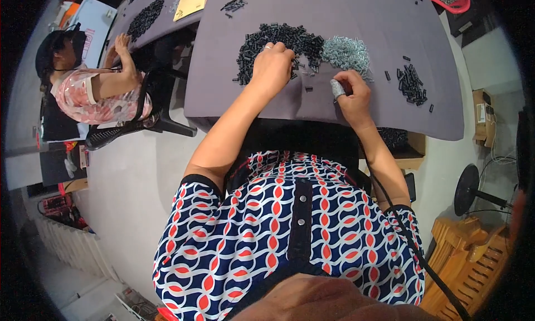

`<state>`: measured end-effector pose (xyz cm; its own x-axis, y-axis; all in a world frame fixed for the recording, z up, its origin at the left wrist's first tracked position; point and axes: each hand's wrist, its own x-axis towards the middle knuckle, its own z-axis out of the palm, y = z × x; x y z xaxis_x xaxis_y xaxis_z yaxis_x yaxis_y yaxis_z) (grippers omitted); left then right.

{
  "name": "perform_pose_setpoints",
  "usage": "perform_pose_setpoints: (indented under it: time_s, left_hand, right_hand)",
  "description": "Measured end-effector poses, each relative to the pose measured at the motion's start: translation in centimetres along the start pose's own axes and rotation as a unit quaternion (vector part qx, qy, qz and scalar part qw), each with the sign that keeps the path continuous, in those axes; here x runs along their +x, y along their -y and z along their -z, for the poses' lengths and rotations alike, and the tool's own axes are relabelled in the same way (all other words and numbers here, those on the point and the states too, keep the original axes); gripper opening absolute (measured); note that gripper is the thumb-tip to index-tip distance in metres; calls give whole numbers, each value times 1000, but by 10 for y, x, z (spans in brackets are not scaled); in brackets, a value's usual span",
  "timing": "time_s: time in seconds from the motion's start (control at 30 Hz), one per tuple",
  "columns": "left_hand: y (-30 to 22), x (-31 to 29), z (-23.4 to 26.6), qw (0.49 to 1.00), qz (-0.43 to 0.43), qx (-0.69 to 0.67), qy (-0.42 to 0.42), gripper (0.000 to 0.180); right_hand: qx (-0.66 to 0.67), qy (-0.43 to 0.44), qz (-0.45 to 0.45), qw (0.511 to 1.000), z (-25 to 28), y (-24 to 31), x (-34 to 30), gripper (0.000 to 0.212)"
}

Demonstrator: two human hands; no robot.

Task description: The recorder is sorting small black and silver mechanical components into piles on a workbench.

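My left hand (273,67) rests at the near edge of a wide pile of small black tube-like pieces (278,35). Its fingers curl downward and a ring shows on one of them; the fingertips are partly hidden, so what they hold cannot be made out. To the right lies a heap of small shiny silver pieces (346,53), like screws or pins. Just in front of that heap, my right hand (355,96) is closed, with a whitish cover (337,88) on its thumb. A dark bit shows by the thumb, too small to name. One loose black piece (309,89) lies between my hands.
A smaller group of black pieces (411,85) lies to the right on the grey-covered table (217,92). At the left, another person (100,92) sits on a black chair (161,123) by a second table with a yellow envelope-like item (192,2). A wooden chair (471,248) stands lower right.
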<state>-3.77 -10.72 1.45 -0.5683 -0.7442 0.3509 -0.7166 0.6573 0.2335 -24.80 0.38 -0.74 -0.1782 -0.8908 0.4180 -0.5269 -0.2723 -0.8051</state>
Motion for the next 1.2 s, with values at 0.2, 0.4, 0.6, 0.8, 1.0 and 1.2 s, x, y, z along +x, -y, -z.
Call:
perform_pose_setpoints:
  time_s: [0.2,0.4,0.6,0.8,1.0,1.2]
  left_hand:
    - [-2,11,5,999,31,-33,-17,19]
    - [8,48,-11,993,-87,-33,-79,34]
    - [14,38,-8,998,-60,-13,13,27]
    - [27,10,5,999,-27,-34,26,17]
    - [36,-9,13,998,5,-62,-12,14]
    - [29,-32,21,984,23,-114,-134,17]
  right_hand:
    - [9,-6,-6,1000,-1,4,2,19]
    - [21,5,-34,999,0,3,1,19]
    - [15,-3,-18,1000,-1,4,1,20]
    - [47,8,-26,999,0,2,2,22]
    - [48,-2,-1,999,-3,0,2,20]
    - [45,-1,-16,999,-4,-1,-1,17]
